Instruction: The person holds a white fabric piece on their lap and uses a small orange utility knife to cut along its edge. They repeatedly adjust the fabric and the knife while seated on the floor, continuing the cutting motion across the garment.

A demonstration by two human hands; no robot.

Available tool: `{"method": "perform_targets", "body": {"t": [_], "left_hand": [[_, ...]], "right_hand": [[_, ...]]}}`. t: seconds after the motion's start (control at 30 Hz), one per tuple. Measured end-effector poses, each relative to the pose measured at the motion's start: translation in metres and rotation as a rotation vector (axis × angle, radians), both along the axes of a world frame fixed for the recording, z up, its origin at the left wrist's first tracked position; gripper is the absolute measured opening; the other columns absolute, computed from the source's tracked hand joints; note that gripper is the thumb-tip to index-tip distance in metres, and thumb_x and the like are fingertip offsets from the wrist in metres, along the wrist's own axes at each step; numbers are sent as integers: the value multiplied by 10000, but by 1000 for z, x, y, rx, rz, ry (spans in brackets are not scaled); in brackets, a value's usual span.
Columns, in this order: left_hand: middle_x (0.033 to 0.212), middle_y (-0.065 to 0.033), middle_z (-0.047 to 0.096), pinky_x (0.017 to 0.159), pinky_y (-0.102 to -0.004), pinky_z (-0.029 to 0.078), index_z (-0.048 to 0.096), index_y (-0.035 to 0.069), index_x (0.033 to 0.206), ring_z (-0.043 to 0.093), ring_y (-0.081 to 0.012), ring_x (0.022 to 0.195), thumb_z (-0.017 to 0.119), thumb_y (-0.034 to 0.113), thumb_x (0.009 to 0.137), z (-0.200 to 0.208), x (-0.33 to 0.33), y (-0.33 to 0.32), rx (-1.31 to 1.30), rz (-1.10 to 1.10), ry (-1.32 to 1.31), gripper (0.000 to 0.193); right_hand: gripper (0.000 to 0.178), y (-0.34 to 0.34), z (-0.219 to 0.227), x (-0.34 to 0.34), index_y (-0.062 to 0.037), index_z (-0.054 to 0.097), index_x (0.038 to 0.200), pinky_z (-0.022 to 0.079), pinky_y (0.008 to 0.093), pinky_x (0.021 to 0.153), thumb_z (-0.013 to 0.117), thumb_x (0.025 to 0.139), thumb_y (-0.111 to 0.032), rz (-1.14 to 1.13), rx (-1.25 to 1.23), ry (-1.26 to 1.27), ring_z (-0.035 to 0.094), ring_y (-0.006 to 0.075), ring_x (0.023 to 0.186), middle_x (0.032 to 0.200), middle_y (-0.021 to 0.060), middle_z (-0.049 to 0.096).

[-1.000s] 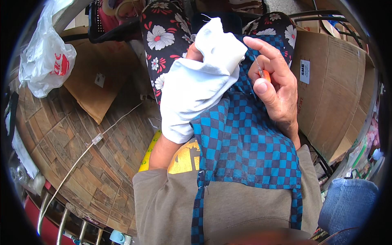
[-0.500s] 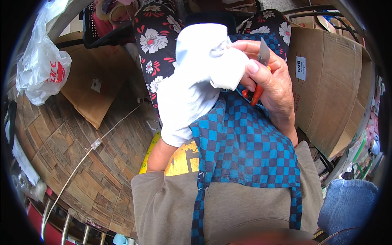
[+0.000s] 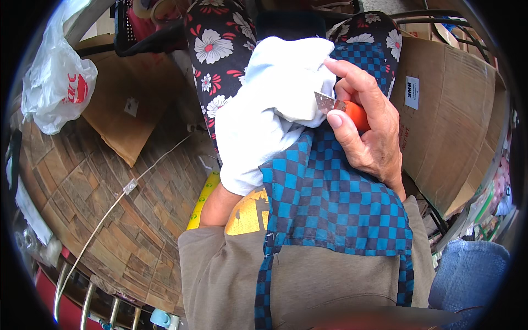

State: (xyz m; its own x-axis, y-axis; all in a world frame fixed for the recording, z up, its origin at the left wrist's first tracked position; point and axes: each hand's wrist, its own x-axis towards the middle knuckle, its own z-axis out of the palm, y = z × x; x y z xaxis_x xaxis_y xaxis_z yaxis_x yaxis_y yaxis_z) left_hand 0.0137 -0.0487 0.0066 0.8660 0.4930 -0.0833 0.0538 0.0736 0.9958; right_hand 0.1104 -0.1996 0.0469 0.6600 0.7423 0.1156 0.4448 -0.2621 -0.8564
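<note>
A white cloth [image 3: 275,104] sits in the upper middle of the frame, bunched over the person's left hand and wrist; the bare left forearm [image 3: 217,207] runs out of its lower end. The left hand is hidden inside the folds, so I cannot tell whether its fingers are apart or together. Just right of the cloth, the right hand [image 3: 371,124] has its thumb and fingers [image 3: 358,77] clamped on a small knife [image 3: 356,114] by its orange handle. The short, stained blade points left and overlaps the cloth's right edge; whether it touches the fabric I cannot tell. The index finger reaches up toward the same edge. Below both hands, a blue-and-black checked apron [image 3: 335,190] covers the middle of the frame, with dark floral trousers [image 3: 212,47] at the top. An open cardboard box [image 3: 443,126] stands at the upper right, and crumpled blue fabric [image 3: 467,278] lies at the lower right. A white plastic bag [image 3: 55,91] hangs at the upper left, above a pale cable [image 3: 102,221] crossing the brown patterned surface [image 3: 148,242].
</note>
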Motion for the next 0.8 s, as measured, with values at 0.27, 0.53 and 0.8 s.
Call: {"method": "perform_targets", "body": {"t": [0.27,0.53,0.8], "left_hand": [[1133,-99,715,836,-335,574,639,98,1269,721,-229,981,860,118,752,3,-5,1,148,-8,3,563],[1125,-93,718,837,-334,574,653,99,1249,721,-227,985,860,117,752,7,-10,2,288,-27,4,539],[1118,-88,721,837,-332,573,668,101,1229,721,-225,988,860,116,752,9,-16,6,428,-30,10,514]], "right_hand": [[524,6,-9,-3,-41,608,1325,561,329,656,751,821,-37,36,130,-119,668,229,756,986,143,684],[367,7,-13,3,-65,663,1242,567,317,652,724,880,-64,25,155,-75,679,215,761,964,124,693],[474,1,-2,-10,-61,634,1350,560,328,734,668,954,-318,-4,-13,32,651,176,795,1006,119,697]]}}
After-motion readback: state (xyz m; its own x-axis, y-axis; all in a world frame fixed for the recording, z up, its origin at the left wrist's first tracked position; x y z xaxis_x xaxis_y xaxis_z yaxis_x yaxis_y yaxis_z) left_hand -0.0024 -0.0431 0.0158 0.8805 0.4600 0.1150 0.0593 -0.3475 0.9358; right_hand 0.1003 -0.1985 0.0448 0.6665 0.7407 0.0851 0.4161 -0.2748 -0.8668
